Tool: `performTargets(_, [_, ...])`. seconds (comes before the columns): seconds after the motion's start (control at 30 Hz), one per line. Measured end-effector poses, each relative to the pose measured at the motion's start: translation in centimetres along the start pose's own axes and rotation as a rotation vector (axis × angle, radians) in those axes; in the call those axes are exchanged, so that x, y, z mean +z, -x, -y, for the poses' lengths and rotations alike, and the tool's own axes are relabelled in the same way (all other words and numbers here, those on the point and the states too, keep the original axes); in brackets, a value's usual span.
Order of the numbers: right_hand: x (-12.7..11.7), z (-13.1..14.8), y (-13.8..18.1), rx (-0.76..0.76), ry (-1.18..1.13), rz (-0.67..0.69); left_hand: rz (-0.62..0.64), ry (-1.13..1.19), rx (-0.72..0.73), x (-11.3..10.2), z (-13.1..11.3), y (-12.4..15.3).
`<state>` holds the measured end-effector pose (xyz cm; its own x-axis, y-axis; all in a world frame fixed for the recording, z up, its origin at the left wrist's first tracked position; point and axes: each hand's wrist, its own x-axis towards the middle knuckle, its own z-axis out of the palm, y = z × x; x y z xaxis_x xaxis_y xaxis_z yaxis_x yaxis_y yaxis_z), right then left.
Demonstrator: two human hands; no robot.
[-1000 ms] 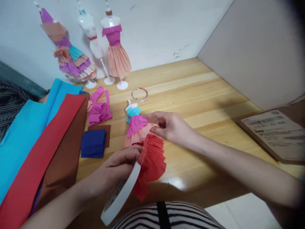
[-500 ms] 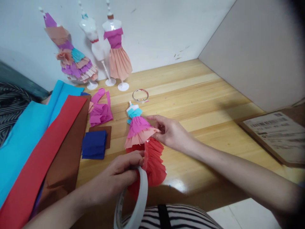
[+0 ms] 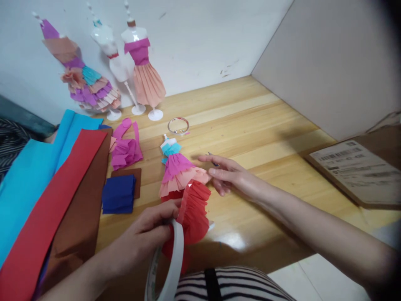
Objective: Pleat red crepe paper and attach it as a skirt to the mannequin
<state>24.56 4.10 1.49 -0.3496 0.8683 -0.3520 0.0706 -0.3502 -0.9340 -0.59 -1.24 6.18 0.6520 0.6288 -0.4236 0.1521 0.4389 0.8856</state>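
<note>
My left hand (image 3: 153, 223) is closed on a gathered strip of red crepe paper (image 3: 196, 213), and a roll of white tape (image 3: 177, 259) hangs at its thumb. Just beyond lies a small dress form (image 3: 169, 142) in a tiered paper dress (image 3: 177, 167) of turquoise, magenta and peach, with red showing under the peach hem. My right hand (image 3: 227, 173) is beside the peach tier, fingers apart; its thumb is close to the hem, and I cannot tell if they touch. A slim dark pointed item (image 3: 214, 159) pokes out behind the fingers, mostly hidden.
Three dress forms stand along the wall, one in a magenta and peach dress (image 3: 147, 79). Blue paper squares (image 3: 119, 194), magenta scraps (image 3: 127, 152) and large red (image 3: 53, 209), turquoise and brown sheets lie left. A bangle (image 3: 178, 125) sits behind; a cardboard box (image 3: 354, 167) is right.
My right hand has let go of the peach hem and its fingers have spread. My left hand still holds the red strip and tape roll. The view has shifted slightly.
</note>
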Motion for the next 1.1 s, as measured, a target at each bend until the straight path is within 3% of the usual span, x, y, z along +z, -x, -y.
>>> performTargets(0.2, [1.4,-0.5,-1.0,0.021,-0.066,0.004,-0.046,-0.051,-0.001,-0.2,0.6,0.3])
performTargets(0.43, [1.6,-1.7,-1.5,-0.239,0.267,-0.197,-0.137,-0.114,0.030,-0.4,0.8,0.5])
performTargets(0.5, [1.2,-1.3,-1.2,-0.358,0.472,-0.235,-0.158,-0.114,0.045,-0.5,1.0,0.4])
performTargets(0.6, [0.8,0.1,-0.7,-0.673,0.750,-0.282,-0.175,-0.100,0.032,-0.3,0.9,0.2])
performTargets(0.67, [0.9,1.2,-0.7,-0.863,0.853,-0.233,-0.189,-0.076,0.032,-0.1,0.6,0.2])
performTargets(0.77, [1.6,2.3,-1.4,-0.999,0.971,-0.087,-0.170,-0.101,0.037,0.1,0.3,0.1])
performTargets(0.9, [2.4,2.7,-2.8,-1.012,0.978,-0.070,-0.138,-0.150,0.053,0.2,0.4,0.0])
performTargets(1.1, [2.0,3.0,-3.1,-0.868,0.772,-0.083,-0.106,-0.106,0.069,-0.1,1.1,-0.1])
